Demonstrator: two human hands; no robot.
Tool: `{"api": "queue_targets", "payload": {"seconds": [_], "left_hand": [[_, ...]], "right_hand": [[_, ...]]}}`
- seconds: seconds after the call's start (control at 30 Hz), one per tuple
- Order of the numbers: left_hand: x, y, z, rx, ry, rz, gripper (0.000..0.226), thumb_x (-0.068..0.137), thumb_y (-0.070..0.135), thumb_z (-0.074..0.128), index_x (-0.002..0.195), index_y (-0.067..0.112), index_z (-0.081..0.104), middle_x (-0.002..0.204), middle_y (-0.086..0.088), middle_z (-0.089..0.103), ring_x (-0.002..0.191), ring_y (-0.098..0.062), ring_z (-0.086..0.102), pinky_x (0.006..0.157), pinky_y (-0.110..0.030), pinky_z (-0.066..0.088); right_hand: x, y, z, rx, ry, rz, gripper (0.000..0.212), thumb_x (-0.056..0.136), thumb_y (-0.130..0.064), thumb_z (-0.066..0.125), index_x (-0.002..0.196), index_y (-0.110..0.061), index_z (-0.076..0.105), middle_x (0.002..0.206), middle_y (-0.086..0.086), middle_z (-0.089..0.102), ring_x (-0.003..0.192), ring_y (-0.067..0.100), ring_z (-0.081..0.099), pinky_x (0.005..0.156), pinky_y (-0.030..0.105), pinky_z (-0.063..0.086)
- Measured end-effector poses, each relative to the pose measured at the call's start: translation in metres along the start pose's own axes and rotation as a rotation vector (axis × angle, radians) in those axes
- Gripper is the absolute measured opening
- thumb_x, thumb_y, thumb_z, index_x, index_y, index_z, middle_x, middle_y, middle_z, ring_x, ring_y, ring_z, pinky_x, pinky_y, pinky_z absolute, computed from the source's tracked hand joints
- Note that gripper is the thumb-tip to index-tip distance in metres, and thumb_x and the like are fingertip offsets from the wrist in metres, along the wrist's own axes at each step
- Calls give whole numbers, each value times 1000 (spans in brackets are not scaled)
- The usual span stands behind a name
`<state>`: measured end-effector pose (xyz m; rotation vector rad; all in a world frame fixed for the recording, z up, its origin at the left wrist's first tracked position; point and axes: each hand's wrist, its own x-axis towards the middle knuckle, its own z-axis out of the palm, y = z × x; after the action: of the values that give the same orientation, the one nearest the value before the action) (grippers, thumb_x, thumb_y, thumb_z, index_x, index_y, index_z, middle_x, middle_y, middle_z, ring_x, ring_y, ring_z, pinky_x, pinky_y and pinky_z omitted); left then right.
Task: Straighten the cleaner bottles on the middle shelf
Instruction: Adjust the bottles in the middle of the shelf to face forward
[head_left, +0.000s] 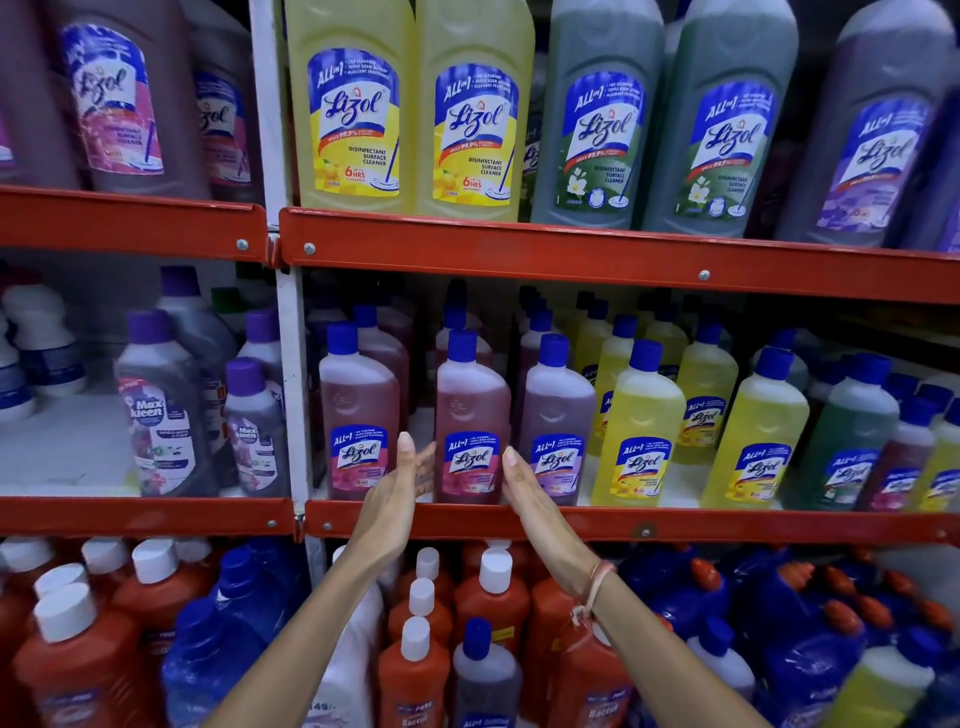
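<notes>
Hands (400, 493) flanking pink "Lizol" bottle (471, 415)

Both arms reach up and forward, forearms bare, converging toward the middle. The left hand (397, 493) stands on edge, palm facing right, fingers straight and together, thumb up top. The right hand (530, 496) mirrors it, palm facing left, fingers extended and pointing forward. The two flat palms face each other with a gap between them, neither one curled into a grip. A thin string band (592, 592) circles the right wrist.
</notes>
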<state>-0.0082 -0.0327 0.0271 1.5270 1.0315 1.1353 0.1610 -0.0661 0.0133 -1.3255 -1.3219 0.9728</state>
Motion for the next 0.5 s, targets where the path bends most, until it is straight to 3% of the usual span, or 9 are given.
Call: {"api": "queue_targets", "payload": {"seconds": [0.1, 0.27, 0.5], "left_hand": [[0, 4, -1, -7, 10, -6, 90, 72, 81, 11, 134, 29, 51, 135, -3, 58, 121, -16, 55, 112, -41, 33], [0, 6, -1, -27, 24, -15, 88, 73, 78, 10, 132, 29, 53, 135, -5, 58, 120, -18, 55, 107, -39, 33], [-2, 3, 0, -59, 59, -3, 87, 76, 75, 11, 134, 24, 52, 133, -6, 58, 118, -19, 56, 104, -35, 34]], "right_hand": [[2, 2, -2, 7, -8, 5, 88, 73, -91, 38, 150, -48, 33, 157, -22, 40, 146, 4, 36, 126, 42, 24], [-1, -4, -4, -2, -47, 8, 93, 73, -93, 33, 152, -43, 31, 157, -19, 41, 145, 4, 38, 125, 42, 25], [-4, -7, -5, 3, -135, 1, 102, 71, -93, 32, 157, -41, 16, 164, -17, 24, 152, 7, 26, 127, 44, 18]]}}
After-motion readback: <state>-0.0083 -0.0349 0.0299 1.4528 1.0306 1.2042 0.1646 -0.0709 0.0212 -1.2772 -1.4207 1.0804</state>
